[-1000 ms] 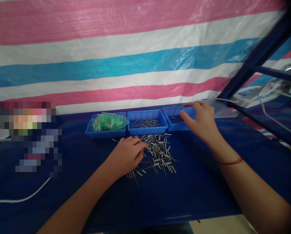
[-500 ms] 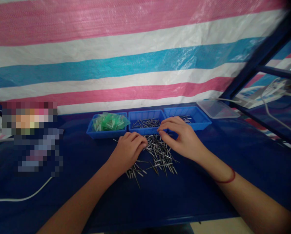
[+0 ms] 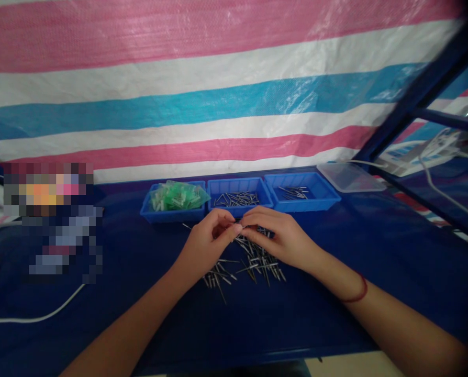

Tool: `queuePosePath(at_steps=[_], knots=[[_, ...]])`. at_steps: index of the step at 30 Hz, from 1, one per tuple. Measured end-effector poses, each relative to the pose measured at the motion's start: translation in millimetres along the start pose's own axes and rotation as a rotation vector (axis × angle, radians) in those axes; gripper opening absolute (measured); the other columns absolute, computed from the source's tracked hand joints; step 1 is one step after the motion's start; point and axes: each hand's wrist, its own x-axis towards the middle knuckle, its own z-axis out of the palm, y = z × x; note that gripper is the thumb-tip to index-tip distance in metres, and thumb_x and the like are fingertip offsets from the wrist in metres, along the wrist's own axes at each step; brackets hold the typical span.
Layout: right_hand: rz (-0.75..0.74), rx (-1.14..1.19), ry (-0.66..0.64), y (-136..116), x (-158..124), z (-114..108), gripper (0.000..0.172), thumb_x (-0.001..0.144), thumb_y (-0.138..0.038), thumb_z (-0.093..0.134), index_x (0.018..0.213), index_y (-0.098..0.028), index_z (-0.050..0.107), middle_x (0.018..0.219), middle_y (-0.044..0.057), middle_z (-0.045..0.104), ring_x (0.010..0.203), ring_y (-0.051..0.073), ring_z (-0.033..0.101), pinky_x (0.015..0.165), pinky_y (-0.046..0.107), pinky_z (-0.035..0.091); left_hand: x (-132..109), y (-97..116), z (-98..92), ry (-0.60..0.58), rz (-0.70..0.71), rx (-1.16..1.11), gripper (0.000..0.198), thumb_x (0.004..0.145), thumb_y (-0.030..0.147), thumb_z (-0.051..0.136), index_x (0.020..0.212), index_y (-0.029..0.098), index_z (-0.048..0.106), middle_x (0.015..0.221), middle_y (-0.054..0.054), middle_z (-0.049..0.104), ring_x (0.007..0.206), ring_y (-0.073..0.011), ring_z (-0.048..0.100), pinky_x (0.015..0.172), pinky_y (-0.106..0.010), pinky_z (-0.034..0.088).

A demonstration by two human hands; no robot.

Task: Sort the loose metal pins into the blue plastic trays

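My left hand (image 3: 208,238) and my right hand (image 3: 281,233) meet over a loose pile of thin metal pins (image 3: 259,259) that look like blind rivets. Both hands are closed in a pinch, thumb tips against or very near each other. Whatever sits between the fingertips is too small and covered to make out. A smaller group of the same pins (image 3: 218,275) lies below my left hand on the dark blue table (image 3: 257,324). Just beyond the fingers, the middle blue tray (image 3: 237,211) contains several similar pins.
To the left, another blue tray (image 3: 171,215) holds green plastic packets (image 3: 179,196). The right blue tray (image 3: 316,199) has a few pins in it. Behind it lies a clear plastic lid (image 3: 352,177). A white cable (image 3: 33,320) curves across the table's left side. Striped sheeting (image 3: 218,115) hangs behind.
My right hand has moved left and down from the tray edge to meet my left hand. The left hand has turned slightly, its thumb now pointing toward the right fingertips.
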Motion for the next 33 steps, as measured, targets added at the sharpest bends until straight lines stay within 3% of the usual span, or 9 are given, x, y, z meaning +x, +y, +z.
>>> queuePosePath(at_steps=[6,12,20,29,33], knots=[[0.110,0.027,0.072,2.8,0.1,1.1,0.014,0.090,-0.026,0.051,0.090,-0.019,0.063,0.086,0.004,0.066,0.080,0.015,0.060,0.073,0.030,0.048,0.4,2.5,1.9,0.089,0.027,-0.155,0.024,0.077,0.030,0.066,0.095,0.017,0.056,0.084,-0.001,0.062,0.074,-0.0119,0.060,0.069,-0.024,0.047],[0.176,0.085,0.048,-1.8,-0.6,3.4,0.018,0.090,-0.031,0.050,0.089,-0.019,0.064,0.085,0.005,0.067,0.078,0.015,0.060,0.072,0.031,0.049,-1.0,5.2,1.7,0.155,0.092,-0.054,0.015,0.082,0.030,0.060,0.089,0.016,0.062,0.076,0.000,0.064,0.067,-0.0108,0.059,0.064,-0.023,0.049],[0.133,0.126,0.080,-0.3,0.5,7.0,0.016,0.088,-0.028,0.053,0.091,-0.021,0.067,0.091,0.006,0.068,0.085,0.017,0.062,0.077,0.035,0.051,-2.3,3.7,1.5,0.176,0.139,0.055,0.017,0.083,0.031,0.061,0.092,0.017,0.066,0.083,-0.002,0.067,0.072,-0.0124,0.061,0.067,-0.023,0.049],[0.182,0.134,0.152,0.1,0.4,3.0,0.011,0.083,-0.027,0.060,0.088,-0.020,0.067,0.085,0.004,0.066,0.070,0.013,0.058,0.060,0.029,0.047,-3.2,3.3,-0.4,0.187,0.197,0.221,0.014,0.086,0.028,0.057,0.095,0.019,0.064,0.090,-0.002,0.067,0.081,-0.0137,0.062,0.077,-0.026,0.048],[0.205,0.155,0.214,-3.7,1.3,0.9,0.011,0.083,-0.031,0.061,0.086,-0.021,0.065,0.086,0.005,0.066,0.073,0.015,0.059,0.061,0.029,0.048,-2.4,3.1,-0.4,0.138,0.207,0.316,0.014,0.089,0.027,0.053,0.093,0.018,0.062,0.091,-0.003,0.066,0.083,-0.0146,0.060,0.077,-0.027,0.047]])
